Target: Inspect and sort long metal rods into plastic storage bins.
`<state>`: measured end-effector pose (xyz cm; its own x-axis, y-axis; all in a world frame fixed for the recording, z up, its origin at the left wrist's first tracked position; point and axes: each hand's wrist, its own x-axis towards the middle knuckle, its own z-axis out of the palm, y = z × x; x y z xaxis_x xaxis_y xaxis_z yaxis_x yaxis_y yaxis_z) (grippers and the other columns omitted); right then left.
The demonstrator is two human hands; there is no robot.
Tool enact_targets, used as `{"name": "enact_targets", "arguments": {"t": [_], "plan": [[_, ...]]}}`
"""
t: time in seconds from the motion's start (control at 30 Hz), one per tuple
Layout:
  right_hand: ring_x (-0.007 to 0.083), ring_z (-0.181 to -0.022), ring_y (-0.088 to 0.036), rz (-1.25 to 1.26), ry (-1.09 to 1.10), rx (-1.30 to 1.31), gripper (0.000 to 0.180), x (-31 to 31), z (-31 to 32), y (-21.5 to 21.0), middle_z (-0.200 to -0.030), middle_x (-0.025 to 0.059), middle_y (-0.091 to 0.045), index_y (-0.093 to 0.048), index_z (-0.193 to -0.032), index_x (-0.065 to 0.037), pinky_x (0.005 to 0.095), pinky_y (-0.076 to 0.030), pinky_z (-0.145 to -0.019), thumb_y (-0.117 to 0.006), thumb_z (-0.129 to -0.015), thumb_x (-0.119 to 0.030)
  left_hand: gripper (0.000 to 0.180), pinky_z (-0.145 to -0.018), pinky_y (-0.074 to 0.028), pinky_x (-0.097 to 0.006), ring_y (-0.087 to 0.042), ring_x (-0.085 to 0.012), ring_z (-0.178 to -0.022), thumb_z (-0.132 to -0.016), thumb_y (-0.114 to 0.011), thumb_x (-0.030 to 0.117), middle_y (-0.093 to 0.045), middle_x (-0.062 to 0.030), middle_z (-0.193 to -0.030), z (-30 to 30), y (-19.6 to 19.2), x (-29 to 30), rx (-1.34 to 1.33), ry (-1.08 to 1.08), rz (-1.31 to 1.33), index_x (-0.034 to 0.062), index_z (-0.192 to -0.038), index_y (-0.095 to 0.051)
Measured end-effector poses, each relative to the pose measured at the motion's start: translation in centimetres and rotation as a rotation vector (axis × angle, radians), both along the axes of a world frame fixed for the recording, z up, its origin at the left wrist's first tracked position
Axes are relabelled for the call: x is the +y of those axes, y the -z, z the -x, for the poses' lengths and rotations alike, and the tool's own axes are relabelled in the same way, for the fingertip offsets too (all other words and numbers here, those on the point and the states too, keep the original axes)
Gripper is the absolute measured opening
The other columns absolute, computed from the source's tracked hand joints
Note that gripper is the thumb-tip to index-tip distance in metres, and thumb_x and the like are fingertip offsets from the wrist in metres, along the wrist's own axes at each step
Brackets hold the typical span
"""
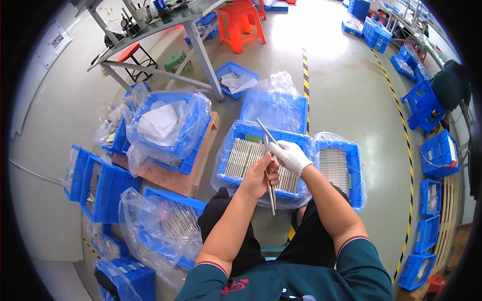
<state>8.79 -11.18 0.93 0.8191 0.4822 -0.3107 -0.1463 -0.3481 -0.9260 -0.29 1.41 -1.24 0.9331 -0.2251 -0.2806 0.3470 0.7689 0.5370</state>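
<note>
My bare left hand point(257, 176) is closed round a couple of thin metal rods point(271, 198) whose lower ends point down towards my knees. Gripped in my white-gloved right hand point(292, 156) is another slim metal rod point(264, 129), slanting up and to the left. Both hands are close together above a blue crate point(271, 131) lined with clear plastic. Rows of similar metal rods point(240, 156) lie side by side in that crate. My hands and forearms cover part of them.
A second blue crate of rods point(334, 163) stands at the right. To the left are a plastic-lined crate point(201, 113) on a wooden pallet point(165, 178) and a crate of loose rods point(178, 220). A workbench point(150, 37) and red stools point(241, 27) are farther off.
</note>
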Motion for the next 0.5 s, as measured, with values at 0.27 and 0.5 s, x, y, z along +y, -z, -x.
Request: {"name": "enact_targets", "arguments": {"t": [0.27,0.5], "plan": [[0.0107,-0.054,-0.049,-0.045,-0.145,0.028,0.037,-2.3,2.4,-2.5,-0.062,0.0037,-0.051,-0.055,-0.12,-0.003,0.0258,-0.042,-0.055,-0.047,-0.089,-0.022,0.034,-0.062,-0.051,-0.033,-0.055,-0.0129,-0.062,-0.088,-0.06,0.04,-0.054,0.0006,-0.069,-1.3,-0.2,2.6,0.016,-0.558,-0.029,0.0071,-0.09,-0.056],[0.0112,-0.059,-0.054,0.06,-0.3,-0.012,0.042,-2.1,4.1,-5.3,-0.063,0.005,-0.055,-0.051,-0.126,-0.004,0.0266,-0.045,-0.057,-0.051,-0.087,-0.02,0.037,-0.056,-0.043,-0.03,-0.047,-0.0135,-0.059,-0.09,-0.055,0.042,-0.045,-0.0013,-0.066,-1.4,0.0,2.3,-0.027,-0.595,0.025,0.0044,-0.092,-0.054]]}}
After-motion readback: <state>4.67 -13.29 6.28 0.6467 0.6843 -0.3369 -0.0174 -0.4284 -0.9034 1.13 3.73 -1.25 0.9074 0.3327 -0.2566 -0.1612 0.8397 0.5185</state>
